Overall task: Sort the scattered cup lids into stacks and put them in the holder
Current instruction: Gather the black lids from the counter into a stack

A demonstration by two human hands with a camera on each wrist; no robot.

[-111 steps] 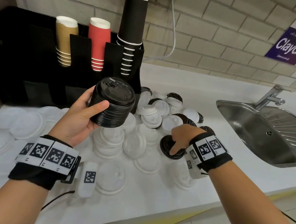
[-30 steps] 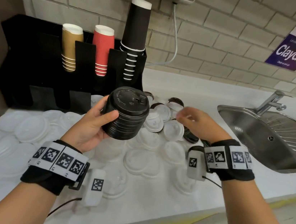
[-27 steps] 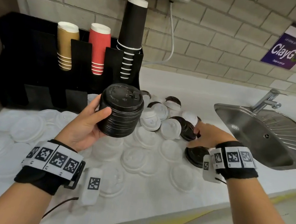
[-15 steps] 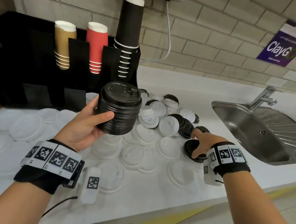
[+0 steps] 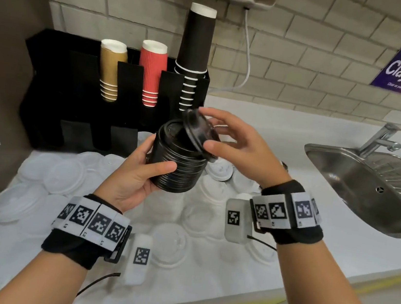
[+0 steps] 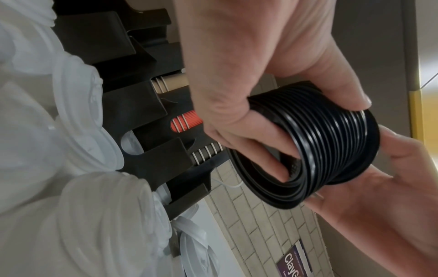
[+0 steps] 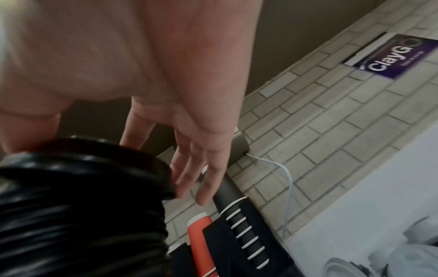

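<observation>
My left hand point(image 5: 160, 161) grips a tall stack of black lids point(image 5: 177, 166) above the counter; in the left wrist view its fingers point(image 6: 251, 131) curl into the stack's point(image 6: 331, 150) underside. My right hand point(image 5: 207, 131) pinches a single black lid point(image 5: 198, 132) by its edges, tilted over the top of the stack and touching it. In the right wrist view its fingers point(image 7: 201, 168) reach past the stack's point(image 7: 83, 196) top rim. The black holder point(image 5: 73, 99) stands behind, at the wall. White lids point(image 5: 220, 169) and clear lids point(image 5: 64, 174) lie scattered on the counter below.
The holder carries stacks of tan cups point(image 5: 111, 68), red cups point(image 5: 152, 71) and black cups point(image 5: 197, 49). A steel sink point(image 5: 378, 190) with a tap point(image 5: 379, 139) is at the right. A white cable point(image 5: 245, 55) hangs down the brick wall.
My right hand picked a black lid off the counter at the right and lifted it left onto the top of the stack. The left hand kept holding the stack.
</observation>
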